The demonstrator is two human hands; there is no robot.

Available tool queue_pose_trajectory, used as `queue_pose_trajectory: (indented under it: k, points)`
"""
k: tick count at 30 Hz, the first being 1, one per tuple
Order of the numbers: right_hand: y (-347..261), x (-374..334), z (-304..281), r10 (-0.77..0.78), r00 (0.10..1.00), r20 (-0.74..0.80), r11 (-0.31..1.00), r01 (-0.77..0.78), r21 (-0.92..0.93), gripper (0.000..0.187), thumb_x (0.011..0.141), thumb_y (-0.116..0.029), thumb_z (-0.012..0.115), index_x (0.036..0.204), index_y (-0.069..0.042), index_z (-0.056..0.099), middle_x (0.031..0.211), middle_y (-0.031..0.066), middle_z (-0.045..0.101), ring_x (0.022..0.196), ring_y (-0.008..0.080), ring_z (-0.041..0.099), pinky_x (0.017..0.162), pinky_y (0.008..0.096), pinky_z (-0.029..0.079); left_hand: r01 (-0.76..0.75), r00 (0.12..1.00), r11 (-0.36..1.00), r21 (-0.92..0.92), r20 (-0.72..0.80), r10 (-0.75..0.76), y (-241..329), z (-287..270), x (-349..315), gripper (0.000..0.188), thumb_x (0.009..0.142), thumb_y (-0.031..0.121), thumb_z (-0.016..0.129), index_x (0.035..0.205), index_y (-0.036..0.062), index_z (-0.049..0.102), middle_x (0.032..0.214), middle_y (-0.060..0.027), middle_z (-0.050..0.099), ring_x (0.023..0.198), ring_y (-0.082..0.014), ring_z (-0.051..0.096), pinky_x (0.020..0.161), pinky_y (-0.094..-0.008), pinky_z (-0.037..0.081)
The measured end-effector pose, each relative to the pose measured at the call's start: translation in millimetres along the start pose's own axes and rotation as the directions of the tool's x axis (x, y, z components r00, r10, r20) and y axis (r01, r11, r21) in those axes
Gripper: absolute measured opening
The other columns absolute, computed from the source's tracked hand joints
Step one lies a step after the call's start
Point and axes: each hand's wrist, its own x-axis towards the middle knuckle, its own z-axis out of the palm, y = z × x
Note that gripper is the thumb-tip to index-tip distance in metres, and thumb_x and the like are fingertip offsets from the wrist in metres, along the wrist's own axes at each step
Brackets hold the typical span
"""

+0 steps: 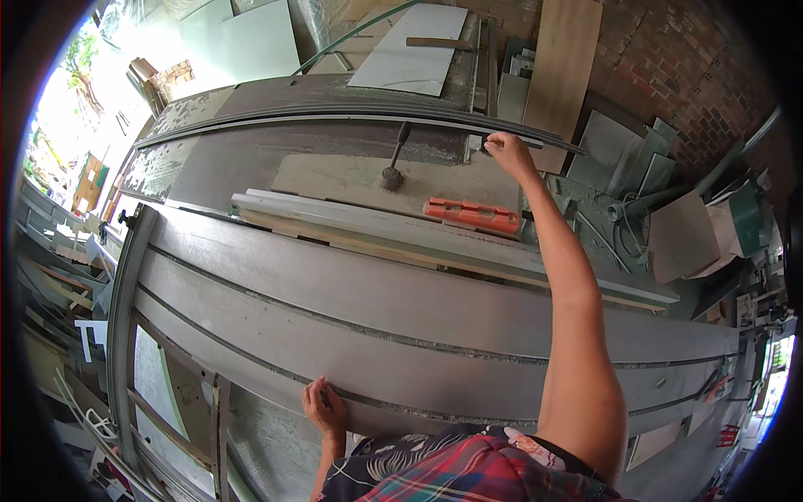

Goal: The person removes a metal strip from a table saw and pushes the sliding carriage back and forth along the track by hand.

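Observation:
My right arm stretches across the machine table to the far side. There my right hand is closed at a small dark part beside the long dark rail; the fingers hide most of it. My left hand rests at the near edge of the grey slotted sliding table, fingers loosely bent and apart, with nothing seen in them. Between the hands lies an orange-red slotted guard-like piece. Left of it a round brush with a dark handle lies on the dusty surface.
A long pale metal bar runs along the table's far side. A metal frame arm stands at the left. White board and a wood panel lie beyond the rail. Offcuts and a hose clutter the right.

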Motion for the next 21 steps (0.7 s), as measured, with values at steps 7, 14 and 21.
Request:
queue_pose_trajectory:
  k: [7, 14, 21]
  points:
    - [42, 55, 47, 0.040, 0.999, 0.017, 0.968, -0.035, -0.248, 0.043, 0.080, -0.034, 0.064, 0.110, -0.004, 0.060, 0.108, 0.0173, 0.063, 0.101, 0.0323, 0.060, 0.084, 0.0406, 0.048, 0.049, 0.999, 0.999, 0.004, -0.017, -0.049, 0, 5, 0, 0.024, 0.075, -0.005, 0.053, 0.097, 0.0010, 0.058, 0.087, -0.0138, 0.061, 0.081, -0.0293, 0.058, 0.073, -0.0376, 0.047]
    - [39, 83, 80, 0.294, 0.935, 0.197, 0.906, -0.207, -0.369, 0.057, 0.087, -0.029, 0.054, 0.138, -0.011, 0.036, 0.143, 0.0111, 0.035, 0.131, 0.0296, 0.034, 0.107, 0.0416, 0.032, 0.055, 0.998, 0.998, 0.027, -0.011, -0.054, 0, 4, 2, 0.025, 0.074, -0.006, 0.052, 0.096, 0.0014, 0.058, 0.087, -0.0135, 0.060, 0.081, -0.0286, 0.058, 0.072, -0.0370, 0.047]
    - [29, 93, 90, 0.326, 0.928, 0.178, 0.757, -0.144, -0.637, 0.047, 0.087, -0.013, 0.046, 0.133, -0.010, 0.042, 0.137, 0.0104, 0.042, 0.127, 0.0316, 0.039, 0.102, 0.0529, 0.034, 0.096, 0.995, 0.994, 0.043, 0.002, -0.097, -2, 3, 1, 0.024, 0.073, -0.006, 0.053, 0.095, 0.0026, 0.060, 0.087, -0.0134, 0.060, 0.080, -0.0287, 0.058, 0.072, -0.0366, 0.047]
